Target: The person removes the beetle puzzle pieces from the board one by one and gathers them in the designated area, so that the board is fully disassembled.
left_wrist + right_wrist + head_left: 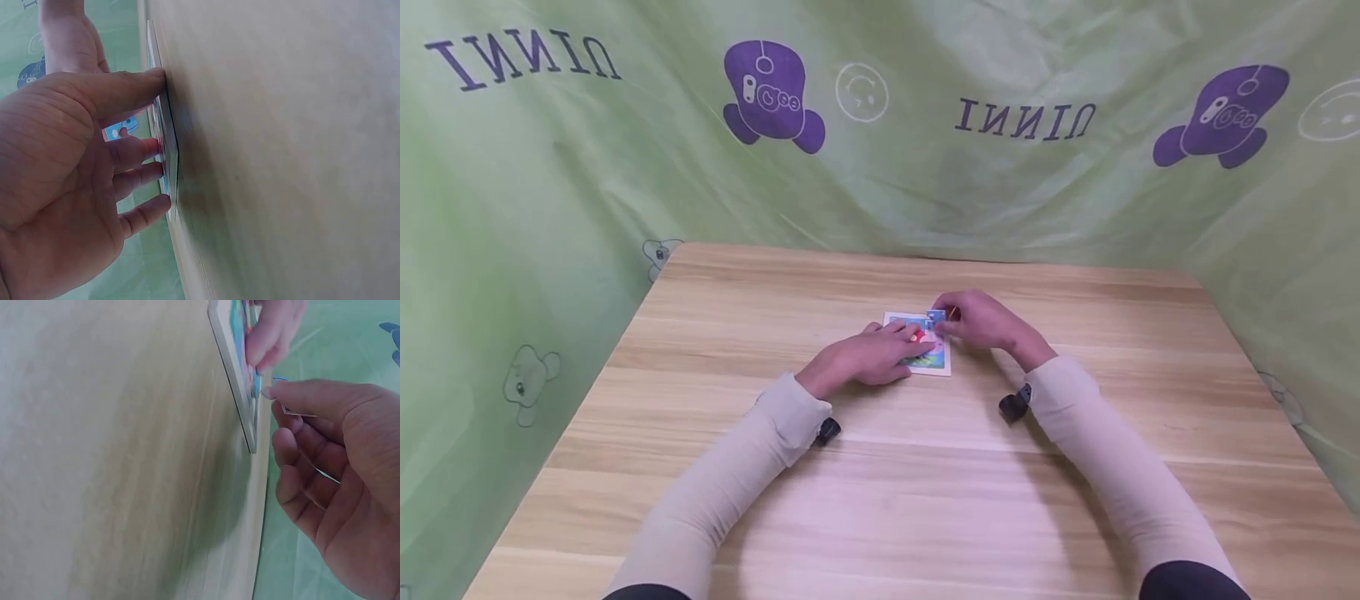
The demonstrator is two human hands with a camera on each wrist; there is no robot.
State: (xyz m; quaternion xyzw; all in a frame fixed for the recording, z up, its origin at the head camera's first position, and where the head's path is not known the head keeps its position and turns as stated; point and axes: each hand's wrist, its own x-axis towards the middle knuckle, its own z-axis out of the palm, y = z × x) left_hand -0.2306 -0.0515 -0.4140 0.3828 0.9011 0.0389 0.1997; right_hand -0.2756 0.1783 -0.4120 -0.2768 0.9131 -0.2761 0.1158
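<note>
A small framed jigsaw puzzle (pixel 937 361) with a colourful cartoon picture lies flat on the table. My left hand (pixel 874 353) rests over its left and middle part, fingers spread and fairly straight, fingertips touching the picture. In the left wrist view the thumb (pixel 134 90) lies on the near edge of the board. At the top right corner my right hand (pixel 981 319) pinches a blue puzzle piece (pixel 935 316) between thumb and fingers, raised at an angle against the board. The right wrist view shows only the thin edge of that piece (pixel 299 414), the rest being hidden by the thumb.
The wooden table (pixel 895 500) stretches around the board on all sides. A green curtain (pixel 910 192) with purple prints hangs behind the table and along its sides. Small black cameras (pixel 1013 406) sit at both wrists, close above the tabletop.
</note>
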